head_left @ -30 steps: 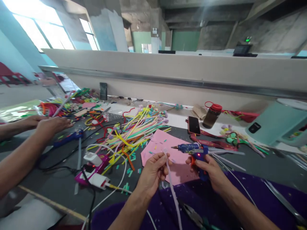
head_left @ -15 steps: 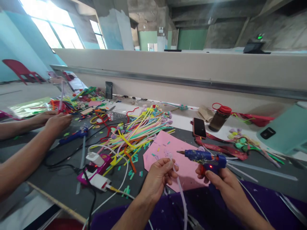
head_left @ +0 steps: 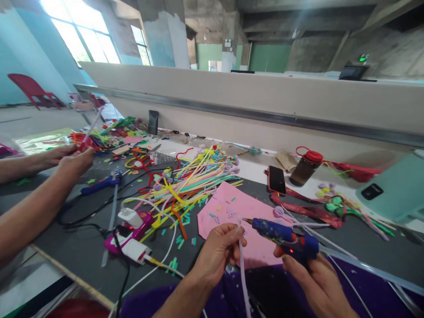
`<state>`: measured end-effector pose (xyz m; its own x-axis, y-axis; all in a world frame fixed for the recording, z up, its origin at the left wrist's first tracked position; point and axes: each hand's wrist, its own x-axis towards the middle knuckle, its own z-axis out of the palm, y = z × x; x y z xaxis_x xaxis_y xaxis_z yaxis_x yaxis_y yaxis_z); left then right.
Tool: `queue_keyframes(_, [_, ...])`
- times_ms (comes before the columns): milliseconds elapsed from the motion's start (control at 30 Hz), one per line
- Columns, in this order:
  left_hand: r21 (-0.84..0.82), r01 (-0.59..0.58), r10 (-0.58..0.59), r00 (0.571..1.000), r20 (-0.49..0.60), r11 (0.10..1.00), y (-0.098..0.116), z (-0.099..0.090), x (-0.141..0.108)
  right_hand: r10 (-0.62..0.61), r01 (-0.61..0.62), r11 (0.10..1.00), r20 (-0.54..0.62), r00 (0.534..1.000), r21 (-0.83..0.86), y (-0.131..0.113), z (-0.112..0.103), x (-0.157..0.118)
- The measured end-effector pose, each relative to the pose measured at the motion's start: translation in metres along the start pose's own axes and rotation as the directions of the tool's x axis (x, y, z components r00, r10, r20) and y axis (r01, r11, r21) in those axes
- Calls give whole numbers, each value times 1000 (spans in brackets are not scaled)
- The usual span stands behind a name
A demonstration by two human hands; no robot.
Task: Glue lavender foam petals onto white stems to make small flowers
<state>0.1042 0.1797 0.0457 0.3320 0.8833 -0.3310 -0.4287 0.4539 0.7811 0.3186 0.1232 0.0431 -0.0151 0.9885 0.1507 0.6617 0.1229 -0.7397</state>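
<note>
Between the thumb and fingers of my left hand [head_left: 220, 249] is a pale lilac pipe cleaner [head_left: 243, 278], its top end poking up and its length hanging down toward my lap. My right hand [head_left: 314, 276] is wrapped around a blue glue gun [head_left: 281, 234] with a small red light lit. The gun's nozzle points left and is at or very near the pipe cleaner's top end; contact is hard to tell. Under both hands lies a pink sheet [head_left: 227, 198] with small lilac and green scraps. A lilac curled flower piece [head_left: 280, 211] rests at its right side.
A heap of coloured pipe cleaners [head_left: 195, 176] lies ahead. Left of it are a power strip [head_left: 144, 221] with cables and another glue gun [head_left: 104, 183]. A phone [head_left: 276, 179] and a bottle [head_left: 306, 167] stand at right. A co-worker's hands [head_left: 74, 159] work at far left.
The glue gun's nozzle has come lower and closer to the pipe cleaner's upper end. The co-worker's hands have shifted slightly left, tilting their strip. The view has shifted a little.
</note>
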Motion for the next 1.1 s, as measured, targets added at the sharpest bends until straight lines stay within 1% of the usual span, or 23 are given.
queue_keyframes(167, [12, -20, 20, 1000, -24, 1000, 0, 1, 0, -57, 53, 995, -50, 997, -82, 1, 2, -3])
queue_keyframes(300, [18, -33, 33, 999, -22, 999, 1, 3, -1, -61, 49, 987, -73, 995, -155, 3, 2, -4])
queue_keyframes(500, [48, -4, 6, 1000, -29, 999, 0, 3, -1, -93, 75, 977, -83, 992, -200, 8, 3, -7])
queue_keyframes(633, [39, -34, 35, 999, -27, 999, 0, 3, -2, -103, 74, 972, -122, 987, -223, 11, 4, -10])
queue_keyframes(867, [38, -39, 41, 999, -31, 999, 1, 3, -2, -160, 135, 949, -66, 985, -286, 19, 6, -11])
queue_keyframes(967, [44, -32, 34, 999, -35, 999, 1, 3, -1, -171, 142, 947, -79, 982, -287, 13, 7, -10])
queue_keyframes(1033, [46, -35, 37, 999, -34, 998, 1, 2, -1, -165, 131, 954, -107, 981, -270, 5, 6, -10])
queue_keyframes(1100, [38, -40, 42, 999, -31, 998, 1, 2, -2, -174, 143, 959, -110, 979, -244, -3, 3, -11])
